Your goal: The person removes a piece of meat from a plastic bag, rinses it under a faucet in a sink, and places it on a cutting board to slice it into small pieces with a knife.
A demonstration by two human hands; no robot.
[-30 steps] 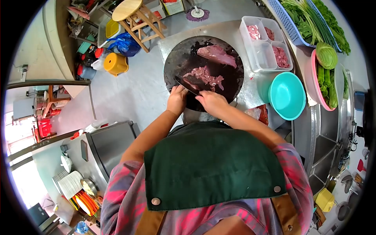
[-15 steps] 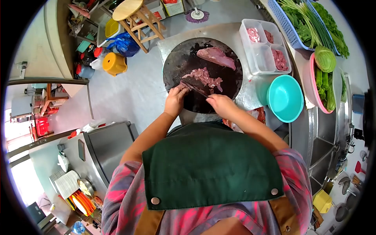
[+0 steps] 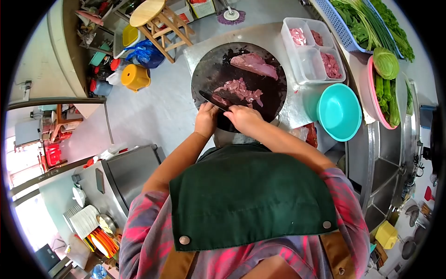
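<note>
A dark round chopping board (image 3: 204, 76) lies before me. My right hand (image 3: 243, 118) is closed round the handle of a knife (image 3: 212, 99), whose dark blade points up and left across the board. Close beside the blade, my left hand (image 3: 206, 119) has its fingers curled down on a piece of meat at the board's near edge, mostly hidden by the fingers and blade. Just beyond the knife is a pile of cut meat pieces (image 3: 240, 89). Farther back on the board rests a larger uncut piece of meat (image 3: 254, 64).
Right of the board stand a clear divided container (image 3: 310, 65) with meat in several compartments and a turquoise bowl (image 3: 339, 113). Beyond them are a pink basin (image 3: 371, 88) of vegetables and a blue basket (image 3: 351, 39) of greens. A wooden stool (image 3: 147, 12) stands at back left.
My right hand has moved left, closer to my left hand. With it the knife has slid up and left, its tip now past my left fingers. The view has shifted slightly.
</note>
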